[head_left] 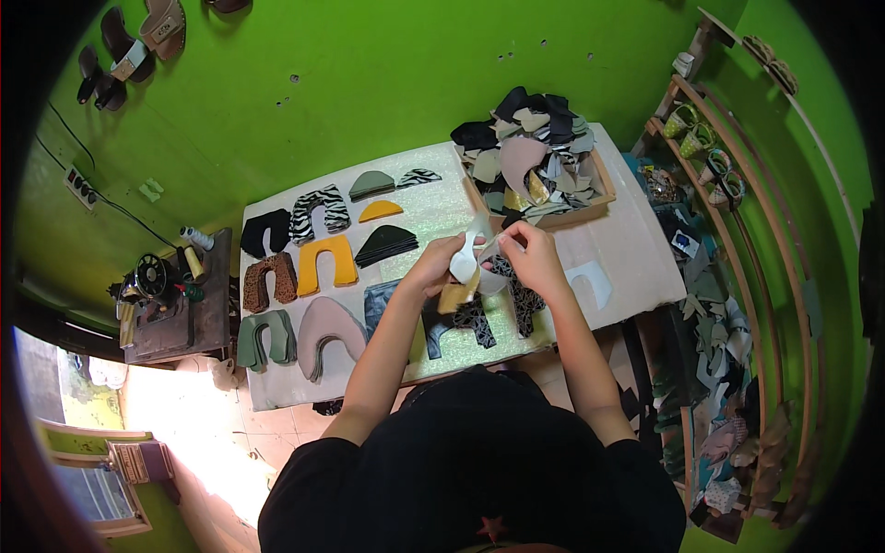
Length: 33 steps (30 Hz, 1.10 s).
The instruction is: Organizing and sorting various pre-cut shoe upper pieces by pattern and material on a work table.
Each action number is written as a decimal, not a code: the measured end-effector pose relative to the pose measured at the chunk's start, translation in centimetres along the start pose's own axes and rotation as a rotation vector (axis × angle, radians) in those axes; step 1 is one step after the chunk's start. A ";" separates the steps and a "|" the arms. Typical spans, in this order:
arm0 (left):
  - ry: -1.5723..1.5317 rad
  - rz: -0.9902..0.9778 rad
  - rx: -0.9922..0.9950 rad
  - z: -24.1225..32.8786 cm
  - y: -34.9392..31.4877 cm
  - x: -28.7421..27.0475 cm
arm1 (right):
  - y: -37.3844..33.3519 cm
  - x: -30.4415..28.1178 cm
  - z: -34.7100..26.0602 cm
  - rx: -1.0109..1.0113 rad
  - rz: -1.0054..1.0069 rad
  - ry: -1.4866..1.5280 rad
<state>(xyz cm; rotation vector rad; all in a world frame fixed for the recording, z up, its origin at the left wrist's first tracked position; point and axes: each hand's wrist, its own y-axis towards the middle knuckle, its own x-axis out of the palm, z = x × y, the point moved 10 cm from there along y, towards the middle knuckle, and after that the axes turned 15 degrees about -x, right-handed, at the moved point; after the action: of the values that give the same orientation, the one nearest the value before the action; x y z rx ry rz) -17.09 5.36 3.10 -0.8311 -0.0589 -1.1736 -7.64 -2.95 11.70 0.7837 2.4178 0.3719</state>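
Above the near middle of the table, my left hand [437, 265] is closed on a white curved cut piece [464, 265]. A gold piece [459, 294] hangs just below it, by the same fingers. Close on its right, my right hand [535, 260] is pinched at the edge of something thin and pale that I cannot make out. Under my hands lie black-and-grey patterned cut pieces [474, 324], partly covered by them. A white U-shaped piece [590, 280] lies flat to the right of my right wrist.
Stacks of U-shaped pieces, among them yellow [327, 264] and pinkish [330, 336], cover the table's left side [267, 394]. A wooden tray [573, 214] heaped with scraps stands at the far right. A sewing machine [152, 276] is left, a wooden rack [737, 230] right.
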 end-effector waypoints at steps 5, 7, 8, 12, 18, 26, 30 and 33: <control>0.097 0.106 0.123 0.3 1.5 -0.4 | -0.2 -0.1 1.1 0.009 -0.061 0.098; 0.113 0.127 0.137 0.5 1.8 0.2 | -0.1 -0.5 0.9 0.005 -0.090 0.138; 0.132 0.148 0.149 0.6 2.0 0.4 | 0.0 -0.6 0.7 0.003 -0.116 0.179; 0.088 0.090 0.210 0.8 2.9 1.6 | 0.5 -1.1 -0.5 -0.034 -0.222 0.283; 0.074 -0.068 0.188 -0.3 4.7 3.9 | 1.7 -2.3 -0.4 0.011 -0.281 0.382; 0.073 -0.295 0.291 0.9 2.4 8.9 | 2.4 -4.9 5.2 0.026 -0.117 0.360; 0.207 -0.323 0.313 1.6 1.2 10.8 | 1.9 -4.9 6.6 0.054 -0.123 0.372; 0.199 -0.316 0.285 1.5 1.3 11.0 | 1.8 -4.6 7.7 0.017 -0.100 0.406</control>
<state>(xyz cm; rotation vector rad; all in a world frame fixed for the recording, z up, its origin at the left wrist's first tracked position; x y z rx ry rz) -10.87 -2.29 8.43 -0.4602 -0.1948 -1.4991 0.83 -3.68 8.29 0.6384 2.8279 0.5121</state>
